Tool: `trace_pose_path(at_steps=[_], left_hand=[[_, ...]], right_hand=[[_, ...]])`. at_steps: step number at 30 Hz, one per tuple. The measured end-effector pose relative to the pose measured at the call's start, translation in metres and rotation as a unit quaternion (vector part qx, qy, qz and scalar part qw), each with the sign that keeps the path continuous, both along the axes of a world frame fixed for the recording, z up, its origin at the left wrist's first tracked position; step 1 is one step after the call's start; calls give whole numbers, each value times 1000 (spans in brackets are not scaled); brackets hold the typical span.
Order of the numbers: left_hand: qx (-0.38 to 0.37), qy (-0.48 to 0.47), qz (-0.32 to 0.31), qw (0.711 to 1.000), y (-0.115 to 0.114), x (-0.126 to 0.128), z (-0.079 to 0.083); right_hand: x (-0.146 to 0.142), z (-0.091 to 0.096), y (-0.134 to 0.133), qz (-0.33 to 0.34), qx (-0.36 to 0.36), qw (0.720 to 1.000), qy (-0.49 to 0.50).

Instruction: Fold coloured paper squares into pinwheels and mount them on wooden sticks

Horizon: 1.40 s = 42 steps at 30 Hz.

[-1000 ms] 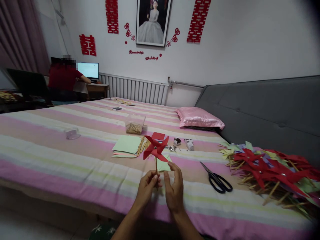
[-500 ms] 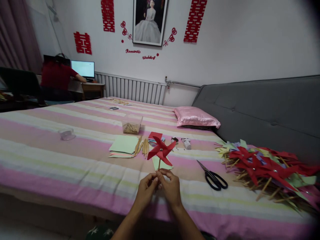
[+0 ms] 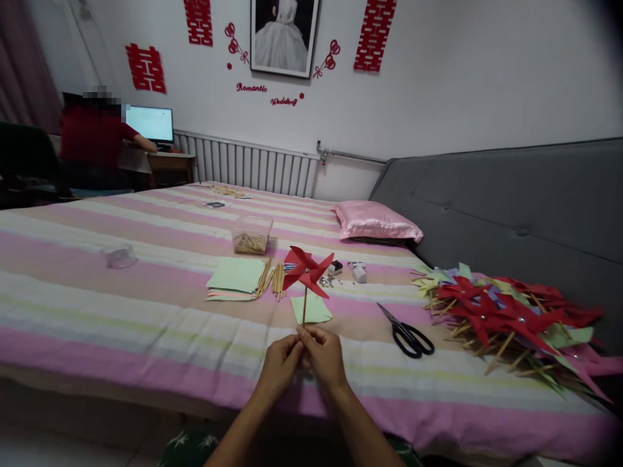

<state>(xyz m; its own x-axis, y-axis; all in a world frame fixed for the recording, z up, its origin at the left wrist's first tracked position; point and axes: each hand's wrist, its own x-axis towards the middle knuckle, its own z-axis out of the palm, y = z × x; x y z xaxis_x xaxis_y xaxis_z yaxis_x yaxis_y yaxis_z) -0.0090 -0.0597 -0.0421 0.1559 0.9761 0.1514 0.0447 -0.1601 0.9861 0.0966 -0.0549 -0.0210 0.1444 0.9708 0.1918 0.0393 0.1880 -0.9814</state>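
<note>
A red paper pinwheel (image 3: 307, 271) on a thin wooden stick stands upright in front of me. My left hand (image 3: 282, 363) and my right hand (image 3: 324, 357) meet at the lower part of the stick, fingers pinched around it. Behind the stick lies a light green paper sheet (image 3: 316, 310) on the striped bedspread. Left of the pinwheel are a stack of green paper squares (image 3: 236, 275) and several wooden sticks (image 3: 278, 280). To the right of my hands rest black-handled scissors (image 3: 409, 334), their blades pointing away to the left.
Finished pinwheels (image 3: 506, 318) in several colours are heaped at the right by the grey headboard (image 3: 525, 201). A clear plastic box (image 3: 252, 237) holds more sticks. Farther back lies a pink pillow (image 3: 374, 220). A person in red (image 3: 95, 139) sits at a desk, far left.
My hands have slid lower on the stick, so more of it shows beneath the red pinwheel head. The pinwheel blades have turned. The whole view has shifted slightly.
</note>
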Motion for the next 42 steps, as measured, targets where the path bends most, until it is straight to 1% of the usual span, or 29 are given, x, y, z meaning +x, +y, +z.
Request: trace_pose_path(at_steps=[2, 4, 7, 10, 14, 18, 21, 27, 39, 41, 42], left_hand=[[1, 8, 13, 1000, 1, -4, 2], [-5, 18, 48, 999, 2, -10, 5], [-19, 12, 159, 987, 3, -21, 14], [-6, -20, 253, 967, 4, -32, 25], [31, -50, 315, 947, 3, -43, 37], [39, -67, 350, 933, 3, -51, 40], [39, -66, 368, 927, 3, -53, 38], [33, -66, 378, 923, 5, -52, 35], [37, -38, 324, 945, 5, -39, 26], [43, -25, 323, 945, 4, -39, 27], [54, -14, 330, 942, 2, -41, 31]], right_hand=[[0, -1, 0, 24, -2, 1000, -12], [3, -2, 3, 29, 2, 999, -26], [6, -6, 6, 30, -6, 998, -45], [4, -11, 5, 75, -38, 995, -58], [-4, -14, -2, 134, -59, 987, -61], [-7, -13, -8, 172, -79, 980, -65], [-8, -12, -9, 182, -86, 977, -69], [-8, -12, -8, 187, -96, 976, -63], [-8, -12, -7, 191, -87, 976, -52], [-8, -12, -7, 189, -89, 977, -52], [-8, -12, -6, 187, -92, 977, -49]])
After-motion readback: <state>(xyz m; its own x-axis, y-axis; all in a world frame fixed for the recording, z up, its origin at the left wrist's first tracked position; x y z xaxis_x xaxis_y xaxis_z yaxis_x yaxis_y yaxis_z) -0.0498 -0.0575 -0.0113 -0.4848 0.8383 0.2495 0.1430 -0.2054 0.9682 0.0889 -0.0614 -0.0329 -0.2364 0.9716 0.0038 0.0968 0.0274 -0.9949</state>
